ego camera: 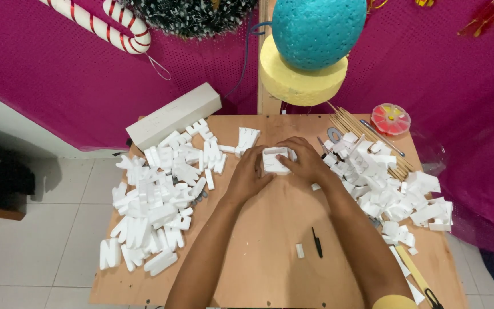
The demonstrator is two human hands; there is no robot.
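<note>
Between the two hands, near the far middle of the table [270, 269], sits a small white foam block [274, 161], and both hands close on it from opposite sides. The left hand [247, 174] comes in with its forearm angled up from the near edge, wrist fairly straight, fingers curled against the block's left face and the thumb tucked low. The right hand [307, 162] arches over the block's right side and top, knuckles raised, fingertips pressing down along the far edge. Both grips are pressed onto the block, not spread; whether the thumbs meet beneath it cannot be told, since the hands cover that part. The block looks to rest on the table or just above it.

Left of the grip lies a broad heap of white foam letters [155, 194], spreading toward the near-left corner. Beyond that heap, a long white foam bar [172, 116] lies slantwise at the table's far-left corner. Right of the grip is a pile of foam scraps [384, 183], with wooden skewers [367, 137] running under it and a round red box [390, 118] beyond. Near side of the grip, between the forearms, a thin black tool [317, 242] lies beside a small foam chip [299, 250]. Above the grip hangs a teal ball [315, 31] on a yellow disc [293, 80].
</note>
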